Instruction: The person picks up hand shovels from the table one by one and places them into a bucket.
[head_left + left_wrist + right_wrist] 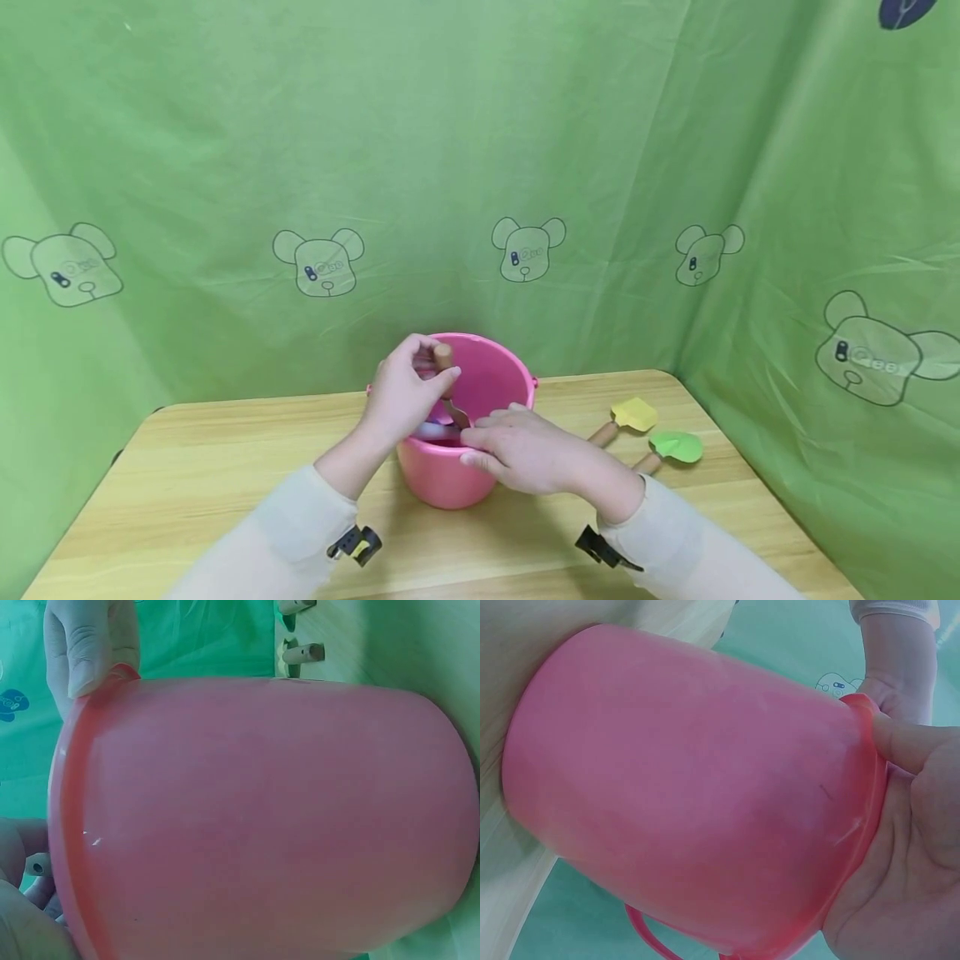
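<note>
Your left hand [397, 390] has its fingers round a wooden-handled tool [444, 358], your right hand [519, 447] grips the pink bucket [450, 485] — yellow shovel [634, 413], green shovel [678, 447] toward the worktop's [217, 475] right edge.

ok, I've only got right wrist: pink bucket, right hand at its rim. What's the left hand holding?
Observer: Head view shows the left hand gripping a wooden-handled tool, its handle end up.
Operator: Anything visible inside the bucket?
Observer: Yes, something pale and bluish sits inside the pink bucket; can't tell what it is.
Operator: Any tools outside it?
Observer: Two: a yellow-bladed tool and a green-bladed tool lie on the table, to the person's right of the bucket.
</note>
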Tool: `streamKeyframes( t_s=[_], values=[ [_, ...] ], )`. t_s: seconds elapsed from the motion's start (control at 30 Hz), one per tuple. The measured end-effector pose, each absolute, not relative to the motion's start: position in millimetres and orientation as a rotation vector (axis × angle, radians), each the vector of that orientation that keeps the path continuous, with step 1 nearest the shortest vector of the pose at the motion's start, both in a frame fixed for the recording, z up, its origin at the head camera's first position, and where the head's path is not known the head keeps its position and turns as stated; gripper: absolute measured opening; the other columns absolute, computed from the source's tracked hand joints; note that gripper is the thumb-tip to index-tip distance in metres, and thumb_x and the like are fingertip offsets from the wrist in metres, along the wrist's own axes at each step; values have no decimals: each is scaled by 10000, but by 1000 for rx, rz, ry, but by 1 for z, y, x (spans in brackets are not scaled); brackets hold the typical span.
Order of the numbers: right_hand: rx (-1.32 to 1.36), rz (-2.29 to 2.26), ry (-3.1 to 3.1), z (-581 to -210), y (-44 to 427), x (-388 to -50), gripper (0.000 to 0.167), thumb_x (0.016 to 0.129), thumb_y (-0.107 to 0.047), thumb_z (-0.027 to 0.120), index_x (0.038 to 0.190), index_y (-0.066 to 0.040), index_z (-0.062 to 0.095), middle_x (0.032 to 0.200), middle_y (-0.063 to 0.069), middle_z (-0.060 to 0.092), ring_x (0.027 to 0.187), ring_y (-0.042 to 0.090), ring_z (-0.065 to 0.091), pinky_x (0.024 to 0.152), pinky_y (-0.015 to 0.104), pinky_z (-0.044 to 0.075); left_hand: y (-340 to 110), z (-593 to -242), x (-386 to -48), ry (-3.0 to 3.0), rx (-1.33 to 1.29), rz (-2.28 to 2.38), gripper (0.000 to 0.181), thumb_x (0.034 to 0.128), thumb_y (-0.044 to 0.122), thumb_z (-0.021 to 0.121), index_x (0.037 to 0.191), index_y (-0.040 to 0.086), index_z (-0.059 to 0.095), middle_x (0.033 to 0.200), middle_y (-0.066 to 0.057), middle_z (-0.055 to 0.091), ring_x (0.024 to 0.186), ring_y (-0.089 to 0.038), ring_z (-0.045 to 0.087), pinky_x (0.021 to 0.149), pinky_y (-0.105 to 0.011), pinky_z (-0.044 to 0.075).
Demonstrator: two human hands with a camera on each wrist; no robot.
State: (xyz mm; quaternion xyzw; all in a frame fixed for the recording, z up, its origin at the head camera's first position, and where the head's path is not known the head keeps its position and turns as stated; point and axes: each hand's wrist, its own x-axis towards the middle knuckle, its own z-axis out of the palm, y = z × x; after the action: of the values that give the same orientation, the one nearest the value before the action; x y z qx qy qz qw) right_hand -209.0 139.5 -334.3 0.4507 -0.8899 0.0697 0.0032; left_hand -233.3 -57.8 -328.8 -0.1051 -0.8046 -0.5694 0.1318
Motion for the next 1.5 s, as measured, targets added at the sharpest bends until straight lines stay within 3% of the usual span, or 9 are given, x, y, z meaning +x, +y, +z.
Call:
streamKeyframes(
  t_s=[0.37, 0.83, 1.03, 1.23, 1.5],
  values=[
    [1408, 218, -2795, -336, 140, -210, 215, 1046, -357, 504, 857, -255, 510, 802, -120, 469, 831, 104, 485, 836, 366, 380, -55, -332, -236, -2438, -316, -1501, 235, 830, 65, 807, 945, 129, 613, 894, 11, 635, 862, -149, 642, 819, -307, 547],
    [1405, 235, -2815, -336, 139, -211, 212, 1052, -374, 487, 886, -254, 544, 865, -117, 521, 947, 119, 552, 938, 426, 403, -51, -337, -237, -2705, -328, -1054, 255, 844, 77, 782, 857, 142, 535, 790, 5, 553, 730, -160, 557, 714, -317, 489],
    [1401, 226, -2810, -336, 139, -210, 207, 1047, -364, 505, 878, -248, 532, 865, -105, 531, 899, 121, 529, 869, 379, 388, -49, -337, -236, -2802, -361, -913, 216, 838, 77, 777, 843, 116, 565, 731, 18, 558, 682, -164, 553, 688, -332, 486],
    [1387, 249, -2819, -336, 139, -209, 176, 1050, -357, 500, 997, -233, 612, 1104, -72, 644, 1111, 155, 588, 947, 425, 396, -46, -338, -237, -2903, -401, -800, 184, 833, 112, 784, 860, 92, 603, 726, 37, 582, 721, -164, 584, 731, -358, 522],
    [1394, 242, -2805, -337, 139, -209, 187, 1053, -352, 496, 1041, -225, 632, 1101, -72, 644, 1145, 164, 591, 985, 439, 406, -45, -339, -238, -2925, -418, -749, 169, 830, 149, 772, 833, 97, 611, 713, 25, 576, 694, -168, 570, 696, -352, 514]
  ],
)
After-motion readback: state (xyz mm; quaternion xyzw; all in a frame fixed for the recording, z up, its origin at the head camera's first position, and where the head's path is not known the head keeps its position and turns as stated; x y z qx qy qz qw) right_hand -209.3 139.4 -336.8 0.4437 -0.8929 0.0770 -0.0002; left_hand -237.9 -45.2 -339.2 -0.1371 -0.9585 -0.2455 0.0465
